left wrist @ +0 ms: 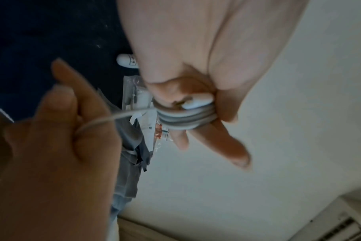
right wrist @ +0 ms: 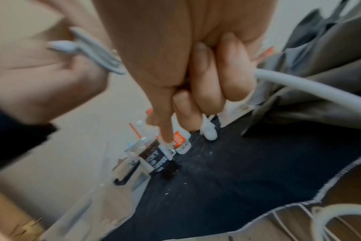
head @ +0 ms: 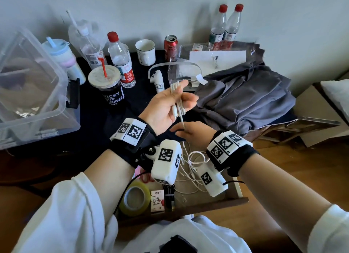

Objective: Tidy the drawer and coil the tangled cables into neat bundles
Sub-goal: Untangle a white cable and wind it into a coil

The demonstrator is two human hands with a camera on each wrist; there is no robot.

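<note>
Head view: white cable [head: 177,94] is seen wound in several loops round the fingers of the left hand [head: 166,105]; its free end is pinched just below by the right hand [head: 190,132]. Beneath both wrists, loose white cables [head: 190,167] are left tangled in the drawer [head: 217,202]. Left wrist view: about four turns are counted, tail unwound. Right wrist view: fingers are curled round the cable. Coiling is judged begun, tidying mostly outstanding.

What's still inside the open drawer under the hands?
In the drawer: loose white cables, a tape roll, a small card, a bundled black cable. The left hand, right hand and wrist cameras hide its middle.
</note>
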